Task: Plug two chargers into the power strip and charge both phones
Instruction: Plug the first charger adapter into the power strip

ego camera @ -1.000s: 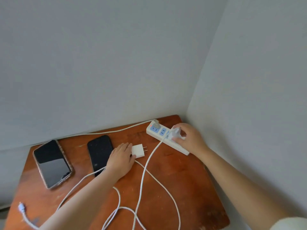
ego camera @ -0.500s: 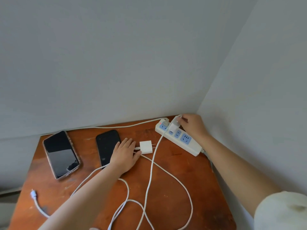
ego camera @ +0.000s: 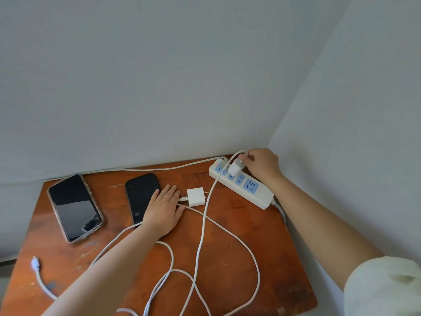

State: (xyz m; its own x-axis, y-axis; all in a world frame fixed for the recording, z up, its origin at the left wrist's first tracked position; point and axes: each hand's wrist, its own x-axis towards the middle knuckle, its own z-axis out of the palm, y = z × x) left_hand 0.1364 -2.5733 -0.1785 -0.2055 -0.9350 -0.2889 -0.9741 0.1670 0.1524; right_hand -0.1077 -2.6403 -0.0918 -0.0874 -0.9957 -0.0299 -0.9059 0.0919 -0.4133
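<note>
A white power strip point(ego camera: 262, 197) with blue sockets lies at the table's back right corner. My right hand point(ego camera: 262, 164) grips a white charger point(ego camera: 235, 168) that stands tilted on the strip's far sockets, its cable trailing toward me. A second white charger point(ego camera: 196, 197) lies flat on the table, prongs pointing right. My left hand point(ego camera: 163, 208) rests flat just left of it, fingers spread, partly over a black phone point(ego camera: 141, 195). A larger phone point(ego camera: 74, 207) lies at the far left.
The brown wooden table point(ego camera: 239, 281) sits in a corner between two grey walls. White cables point(ego camera: 200, 247) loop across its middle and front. A loose cable connector point(ego camera: 35, 264) lies near the front left edge. The strip's cord point(ego camera: 159, 168) runs along the back wall.
My right hand has carried the charger from the strip's near end to its far sockets. The left hand has stayed by the second charger. The camera view has shifted.
</note>
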